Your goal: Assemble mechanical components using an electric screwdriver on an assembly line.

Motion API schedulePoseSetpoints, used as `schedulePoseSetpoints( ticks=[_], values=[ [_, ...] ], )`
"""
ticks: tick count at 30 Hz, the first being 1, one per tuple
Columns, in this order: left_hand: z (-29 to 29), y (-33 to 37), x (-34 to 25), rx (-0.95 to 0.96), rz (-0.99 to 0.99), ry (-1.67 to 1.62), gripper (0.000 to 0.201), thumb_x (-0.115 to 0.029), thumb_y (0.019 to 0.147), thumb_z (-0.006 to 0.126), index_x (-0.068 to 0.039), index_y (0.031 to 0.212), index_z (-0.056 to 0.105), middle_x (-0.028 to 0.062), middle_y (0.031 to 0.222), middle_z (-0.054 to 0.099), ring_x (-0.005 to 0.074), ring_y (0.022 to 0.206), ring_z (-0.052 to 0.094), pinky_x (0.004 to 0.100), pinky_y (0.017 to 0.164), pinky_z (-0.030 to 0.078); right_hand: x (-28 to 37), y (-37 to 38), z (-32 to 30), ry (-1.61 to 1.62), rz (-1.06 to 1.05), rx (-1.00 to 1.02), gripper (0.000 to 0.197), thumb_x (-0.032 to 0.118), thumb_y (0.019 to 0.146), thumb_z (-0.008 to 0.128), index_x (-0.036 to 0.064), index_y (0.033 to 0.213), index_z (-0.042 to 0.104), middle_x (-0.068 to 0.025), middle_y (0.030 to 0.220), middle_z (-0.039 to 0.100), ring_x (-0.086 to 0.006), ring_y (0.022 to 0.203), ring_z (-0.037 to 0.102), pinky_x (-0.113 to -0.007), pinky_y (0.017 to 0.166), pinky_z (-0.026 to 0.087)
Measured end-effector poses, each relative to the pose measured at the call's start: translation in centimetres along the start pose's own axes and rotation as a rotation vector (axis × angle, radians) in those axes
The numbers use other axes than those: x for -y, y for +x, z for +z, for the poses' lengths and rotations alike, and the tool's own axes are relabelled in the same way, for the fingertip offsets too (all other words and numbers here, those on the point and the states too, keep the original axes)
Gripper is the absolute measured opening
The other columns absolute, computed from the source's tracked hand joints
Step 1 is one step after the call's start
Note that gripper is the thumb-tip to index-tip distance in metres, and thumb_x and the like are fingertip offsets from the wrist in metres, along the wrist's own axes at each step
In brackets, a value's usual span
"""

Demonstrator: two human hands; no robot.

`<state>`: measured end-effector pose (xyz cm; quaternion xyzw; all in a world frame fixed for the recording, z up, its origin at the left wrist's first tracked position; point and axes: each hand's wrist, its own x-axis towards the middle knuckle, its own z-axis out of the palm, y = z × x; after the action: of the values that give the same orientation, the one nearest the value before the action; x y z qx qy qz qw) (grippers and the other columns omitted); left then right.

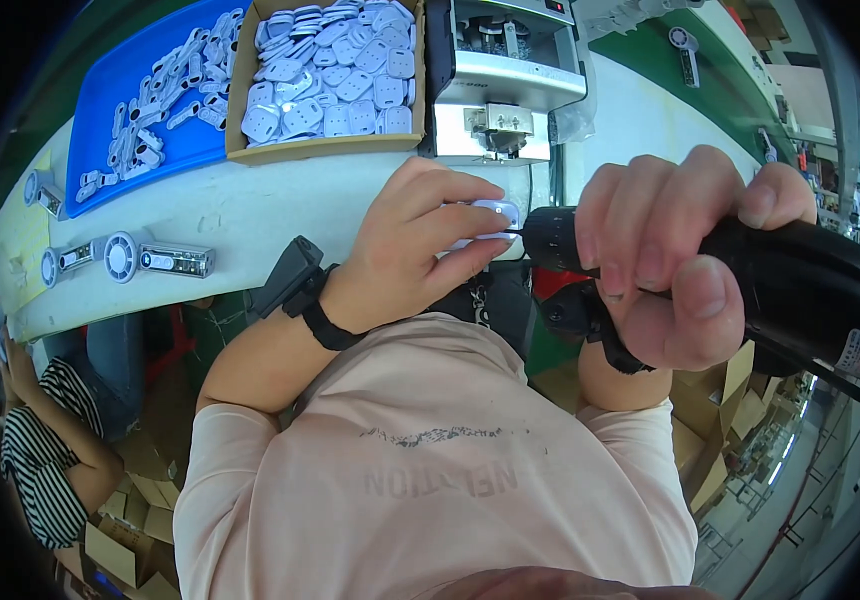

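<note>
Left hand [412,238] pinches a white plastic casing [497,209]; right hand [672,245] wraps the black electric screwdriver [800,275], bit [514,232] pointing left (contact unclear).

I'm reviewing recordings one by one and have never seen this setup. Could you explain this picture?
There is no robot: a camera on a person's head looks down, through a wide fisheye lens that bends straight edges. The bare hands are the wearer's. The left hand holds a small pale piece; the right hand grips a black power tool, its thin bit pointing at that piece. On the white bench are a blue tray of small parts, a cardboard box of pale rounded plates, a silver-and-black machine and fan-shaped units.
</note>
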<state>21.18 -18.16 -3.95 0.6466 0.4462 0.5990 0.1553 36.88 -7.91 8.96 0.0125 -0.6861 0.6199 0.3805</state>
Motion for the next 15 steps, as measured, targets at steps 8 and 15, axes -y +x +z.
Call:
schedulePoseSetpoints(
  ticks=[8,15],
  values=[
    [0.4,0.1,0.2,0.020,0.000,0.005,0.031,-0.007,0.077,0.087,-0.008,0.105,0.073,0.0071,0.114,0.072,0.0313,0.094,0.063,0.0397,0.083,0.052,0.3,-0.7,0.3,0.021,0.017,-0.037,0.036,0.015,0.101,0.064,0.0149,0.132,0.045,-0.0032,0.086,0.055,-0.0164,0.063,0.055,-0.034,0.065,0.049],
    [-0.4,-0.2,0.0,0.037,-0.002,-0.013,0.037,-0.006,0.078,0.087,-0.007,0.110,0.069,0.0112,0.119,0.074,0.0309,0.098,0.066,0.0404,0.086,0.051,0.5,-0.1,-1.6,0.208,0.018,-0.085,0.028,0.011,0.100,0.059,0.0136,0.126,0.050,-0.0029,0.081,0.051,-0.0160,0.062,0.053,-0.034,0.065,0.048]
  ],
)
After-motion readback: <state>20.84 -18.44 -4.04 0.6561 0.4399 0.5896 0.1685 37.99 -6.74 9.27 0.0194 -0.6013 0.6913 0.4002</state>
